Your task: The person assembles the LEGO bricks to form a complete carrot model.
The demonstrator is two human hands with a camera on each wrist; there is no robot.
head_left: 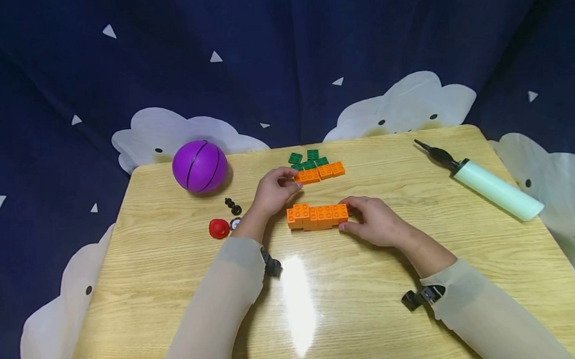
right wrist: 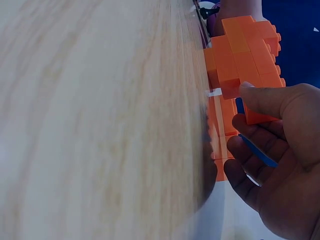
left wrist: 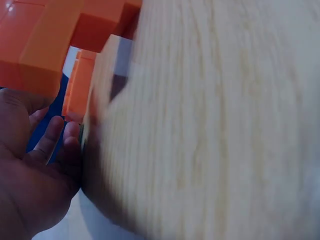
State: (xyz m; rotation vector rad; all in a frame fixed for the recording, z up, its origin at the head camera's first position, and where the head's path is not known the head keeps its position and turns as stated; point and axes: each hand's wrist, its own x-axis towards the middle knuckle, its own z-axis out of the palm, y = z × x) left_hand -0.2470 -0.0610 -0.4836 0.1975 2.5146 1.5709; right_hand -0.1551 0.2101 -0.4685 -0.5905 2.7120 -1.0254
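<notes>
An orange block build (head_left: 318, 216), made of several studded toy bricks, is in front of the person in the head view. The right hand (head_left: 378, 220) holds its right end, thumb on the near face and fingers behind, as the right wrist view shows. Farther back lies a row of loose orange bricks (head_left: 312, 176). At the left end of that row is the left hand (head_left: 274, 194), its thumb and forefinger spread about the end brick. In the left wrist view, the build overlaps part of this hand, whose fingers are loosely bent beside the orange brick (left wrist: 80, 85).
Several green bricks (head_left: 309, 164) lie behind the orange row. To the left are a purple ball (head_left: 199, 167), a red hat-shaped piece (head_left: 218, 229), a small white round piece (head_left: 235, 223) and black beadlike pieces (head_left: 233, 206). A pale green hand pump (head_left: 496, 190) lies at right.
</notes>
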